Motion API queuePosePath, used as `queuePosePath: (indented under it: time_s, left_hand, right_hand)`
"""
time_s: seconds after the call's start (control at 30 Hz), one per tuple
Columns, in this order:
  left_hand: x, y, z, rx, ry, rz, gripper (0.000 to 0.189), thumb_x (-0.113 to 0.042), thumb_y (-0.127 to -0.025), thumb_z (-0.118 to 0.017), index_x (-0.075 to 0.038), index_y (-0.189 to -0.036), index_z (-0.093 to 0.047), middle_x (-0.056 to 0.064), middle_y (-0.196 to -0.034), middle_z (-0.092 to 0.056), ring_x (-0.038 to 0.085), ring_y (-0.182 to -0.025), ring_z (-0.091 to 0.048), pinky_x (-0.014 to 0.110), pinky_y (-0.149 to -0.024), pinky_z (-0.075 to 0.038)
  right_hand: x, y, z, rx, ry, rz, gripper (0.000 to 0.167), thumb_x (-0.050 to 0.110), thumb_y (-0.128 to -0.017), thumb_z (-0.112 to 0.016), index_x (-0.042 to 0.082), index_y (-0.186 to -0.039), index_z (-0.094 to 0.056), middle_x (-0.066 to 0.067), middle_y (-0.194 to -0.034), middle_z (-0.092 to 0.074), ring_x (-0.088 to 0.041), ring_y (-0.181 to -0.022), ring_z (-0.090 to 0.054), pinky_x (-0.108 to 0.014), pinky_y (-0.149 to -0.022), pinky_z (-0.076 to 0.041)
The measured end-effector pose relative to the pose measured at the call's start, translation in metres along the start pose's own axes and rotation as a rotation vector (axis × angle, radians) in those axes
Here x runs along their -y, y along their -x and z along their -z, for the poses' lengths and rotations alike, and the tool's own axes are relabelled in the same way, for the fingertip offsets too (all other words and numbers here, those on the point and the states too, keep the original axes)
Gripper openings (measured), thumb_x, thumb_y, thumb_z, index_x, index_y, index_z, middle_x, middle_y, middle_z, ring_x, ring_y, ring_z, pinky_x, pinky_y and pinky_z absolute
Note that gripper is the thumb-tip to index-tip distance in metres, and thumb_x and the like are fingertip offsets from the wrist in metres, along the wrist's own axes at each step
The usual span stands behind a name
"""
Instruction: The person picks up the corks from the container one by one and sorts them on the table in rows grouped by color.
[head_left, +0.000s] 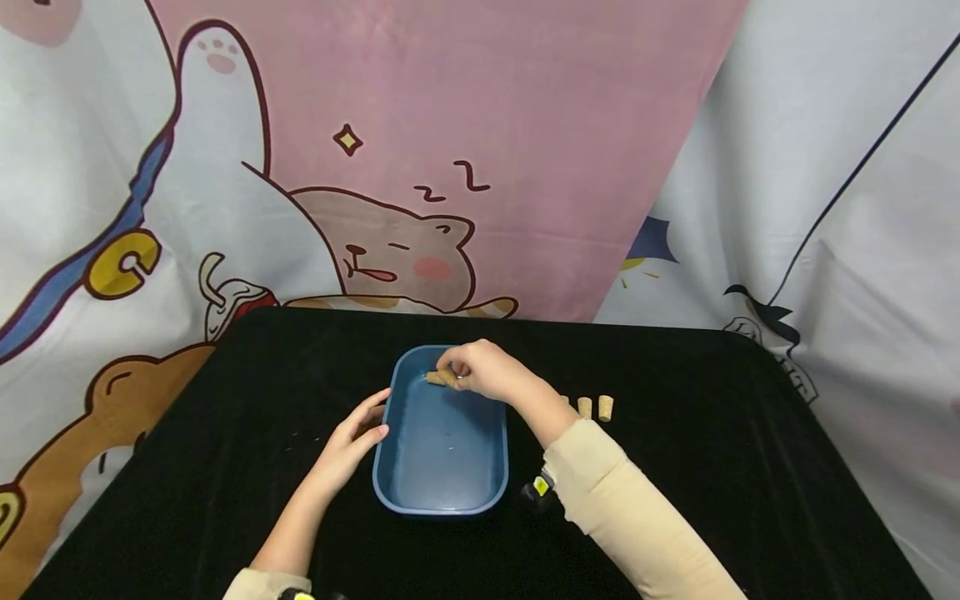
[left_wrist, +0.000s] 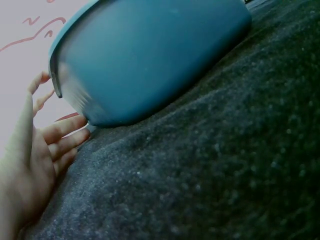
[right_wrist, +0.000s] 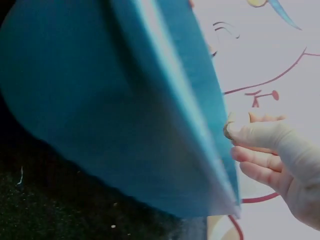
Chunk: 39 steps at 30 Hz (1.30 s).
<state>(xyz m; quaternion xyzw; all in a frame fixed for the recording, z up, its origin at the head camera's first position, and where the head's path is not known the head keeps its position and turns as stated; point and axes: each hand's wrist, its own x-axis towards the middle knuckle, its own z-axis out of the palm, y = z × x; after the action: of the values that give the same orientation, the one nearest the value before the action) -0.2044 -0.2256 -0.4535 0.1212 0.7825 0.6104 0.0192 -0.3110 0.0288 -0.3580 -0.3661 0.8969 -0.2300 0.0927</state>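
A blue rectangular tray lies on the black cloth. My left hand touches its left side; in the left wrist view the fairly straight fingers meet the outer wall, with fingertips by the rim. Over the tray's far end, my right hand pinches a cork stopper between thumb and fingers. Another cork shows just left of it, inside the tray. In the right wrist view the pinched cork is partly hidden by the thumb, beyond the tray wall.
Right of the tray, cork stoppers stand on the black cloth, one partly behind the right forearm. A printed cartoon curtain hangs behind the table's far edge.
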Motion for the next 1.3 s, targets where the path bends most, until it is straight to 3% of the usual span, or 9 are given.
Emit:
queuePosePath:
  time_s: [0.23,0.4,0.7,0.97,1.3]
  left_hand:
    - [0.002,0.002,-0.001,-0.003,0.001,0.000,0.049,-0.022,-0.099,-0.052,-0.020,-0.147,-0.038,0.021,-0.137,-0.048,0.038,-0.118,-0.051,0.052,-0.093,-0.044]
    - [0.001,0.002,-0.001,0.000,0.004,-0.012,0.050,-0.021,-0.099,-0.051,-0.016,-0.147,-0.037,0.023,-0.137,-0.047,0.038,-0.118,-0.051,0.051,-0.093,-0.045]
    - [-0.004,0.001,-0.002,0.005,0.014,-0.006,0.050,-0.019,-0.100,-0.050,-0.014,-0.147,-0.035,0.024,-0.138,-0.046,0.039,-0.119,-0.050,0.050,-0.094,-0.045]
    - [-0.004,0.001,-0.002,0.000,0.009,-0.015,0.050,-0.018,-0.100,-0.051,-0.014,-0.147,-0.036,0.024,-0.137,-0.046,0.039,-0.119,-0.050,0.051,-0.094,-0.045]
    - [-0.004,0.002,-0.001,0.006,0.014,-0.015,0.050,-0.019,-0.100,-0.050,-0.015,-0.148,-0.035,0.024,-0.137,-0.046,0.040,-0.119,-0.050,0.052,-0.093,-0.045]
  right_hand:
    - [0.012,0.016,0.016,-0.088,0.030,0.094,0.032,0.009,-0.086,-0.072,0.013,-0.117,-0.067,0.001,-0.109,-0.065,-0.014,-0.094,-0.060,-0.024,-0.077,-0.050]
    - [0.019,0.033,0.026,-0.155,-0.014,0.143,0.033,0.009,-0.085,-0.072,0.010,-0.118,-0.066,0.000,-0.112,-0.064,-0.015,-0.094,-0.060,-0.024,-0.073,-0.050]
    - [0.020,0.068,0.037,-0.289,-0.115,0.208,0.033,0.007,-0.082,-0.075,0.009,-0.115,-0.067,-0.001,-0.111,-0.063,-0.020,-0.089,-0.061,-0.034,-0.070,-0.053]
    - [0.006,0.106,0.036,-0.415,-0.105,0.195,0.036,0.007,-0.077,-0.080,0.011,-0.111,-0.069,0.003,-0.101,-0.064,-0.010,-0.076,-0.055,-0.029,-0.064,-0.050]
    - [-0.027,0.155,0.026,-0.439,-0.094,0.066,0.034,0.010,-0.075,-0.081,0.016,-0.106,-0.068,0.008,-0.091,-0.061,-0.012,-0.072,-0.055,-0.024,-0.057,-0.048]
